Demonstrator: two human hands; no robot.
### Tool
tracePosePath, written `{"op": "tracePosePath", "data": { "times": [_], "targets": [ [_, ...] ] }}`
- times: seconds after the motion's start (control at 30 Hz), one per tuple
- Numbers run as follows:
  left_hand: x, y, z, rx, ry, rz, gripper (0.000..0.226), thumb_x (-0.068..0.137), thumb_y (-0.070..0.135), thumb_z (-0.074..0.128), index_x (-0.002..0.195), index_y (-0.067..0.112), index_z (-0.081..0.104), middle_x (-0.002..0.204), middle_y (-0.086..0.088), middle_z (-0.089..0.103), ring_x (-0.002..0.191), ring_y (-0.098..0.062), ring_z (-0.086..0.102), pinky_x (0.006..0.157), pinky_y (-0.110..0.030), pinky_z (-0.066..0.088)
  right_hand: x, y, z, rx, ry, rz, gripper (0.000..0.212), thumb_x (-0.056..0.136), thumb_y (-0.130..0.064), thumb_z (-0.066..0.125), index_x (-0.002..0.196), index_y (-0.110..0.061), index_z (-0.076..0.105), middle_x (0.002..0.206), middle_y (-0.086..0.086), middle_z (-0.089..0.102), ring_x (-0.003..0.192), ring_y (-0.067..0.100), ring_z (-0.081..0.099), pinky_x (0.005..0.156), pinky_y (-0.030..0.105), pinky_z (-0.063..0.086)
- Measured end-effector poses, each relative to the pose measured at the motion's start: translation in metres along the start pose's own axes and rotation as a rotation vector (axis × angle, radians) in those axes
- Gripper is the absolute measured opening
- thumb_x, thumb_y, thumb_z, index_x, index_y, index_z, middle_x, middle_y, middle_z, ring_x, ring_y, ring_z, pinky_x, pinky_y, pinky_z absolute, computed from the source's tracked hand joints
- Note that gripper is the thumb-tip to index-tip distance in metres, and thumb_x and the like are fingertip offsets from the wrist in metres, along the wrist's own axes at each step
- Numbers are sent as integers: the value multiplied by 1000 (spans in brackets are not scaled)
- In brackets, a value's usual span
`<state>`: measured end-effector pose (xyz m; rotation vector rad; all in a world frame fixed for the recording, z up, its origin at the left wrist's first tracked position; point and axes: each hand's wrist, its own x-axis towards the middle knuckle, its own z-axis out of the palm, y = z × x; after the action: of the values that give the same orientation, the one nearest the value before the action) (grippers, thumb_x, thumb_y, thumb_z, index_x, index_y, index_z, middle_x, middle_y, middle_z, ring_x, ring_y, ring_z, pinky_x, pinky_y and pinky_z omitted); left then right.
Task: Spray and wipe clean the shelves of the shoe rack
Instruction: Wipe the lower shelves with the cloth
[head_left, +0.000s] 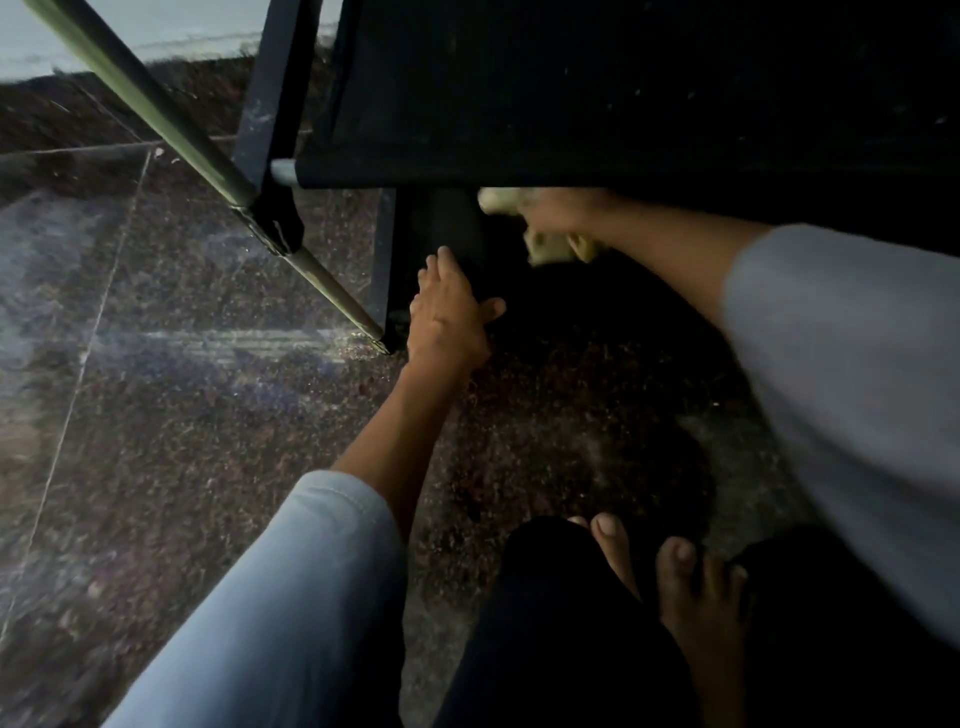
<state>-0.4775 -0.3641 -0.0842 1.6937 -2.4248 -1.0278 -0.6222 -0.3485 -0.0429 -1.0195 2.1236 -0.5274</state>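
The black fabric shoe rack (597, 98) fills the top of the head view, its upper shelf dark and dusty. Beneath that shelf my right hand (566, 215) is shut on a yellowish cloth (550, 247), pressed on the lower shelf, which is too dark to make out. My left hand (449, 317) lies flat with fingers spread against the lower shelf's front left corner, next to the rack's leg (387, 270). No spray bottle is in view.
A grey metal pole (171, 130) slants from the top left down to the rack's foot. The floor (156, 364) is dark speckled stone with thin joints. My bare feet (675, 577) and dark trousers are at the bottom, close to the rack.
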Motion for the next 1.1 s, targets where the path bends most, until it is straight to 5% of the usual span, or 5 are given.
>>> {"op": "tracePosePath", "data": {
  "times": [0.1,0.37,0.63,0.83,1.1],
  "targets": [
    [5,-1,1,-6,-21,-2,80,92,22,58,150,5,5,157,-16,10,145,-28,8,118,-44,14,8,-7,15,51,1,-45,31,94,-40,54,118,-21,57,121,6,53,117,23,50,102,27,37],
    [1,-4,4,191,-41,31,69,97,28,48,150,11,8,159,-11,0,146,-25,-1,117,-41,12,-34,17,3,-732,-52,-280,54,75,-18,70,124,-35,56,126,4,56,118,31,50,87,41,36],
    [-3,3,1,208,-67,11,67,99,24,44,150,10,5,159,-11,-4,146,-27,-4,117,-42,7,-49,118,-83,-658,17,175,48,83,-33,66,129,-30,52,128,9,56,116,34,53,98,43,42],
    [-8,27,18,47,-112,102,76,96,35,49,150,8,2,159,-13,-1,146,-26,-3,116,-39,-1,-29,109,-67,-383,368,322,46,89,-41,55,125,-14,57,129,18,55,119,36,52,102,39,42],
    [-7,27,23,73,-88,50,81,94,36,52,150,5,2,158,-15,6,145,-29,10,116,-40,12,-24,38,4,-596,191,-272,37,86,-27,60,123,-29,56,130,0,53,123,29,46,97,39,34]
  ]
}}
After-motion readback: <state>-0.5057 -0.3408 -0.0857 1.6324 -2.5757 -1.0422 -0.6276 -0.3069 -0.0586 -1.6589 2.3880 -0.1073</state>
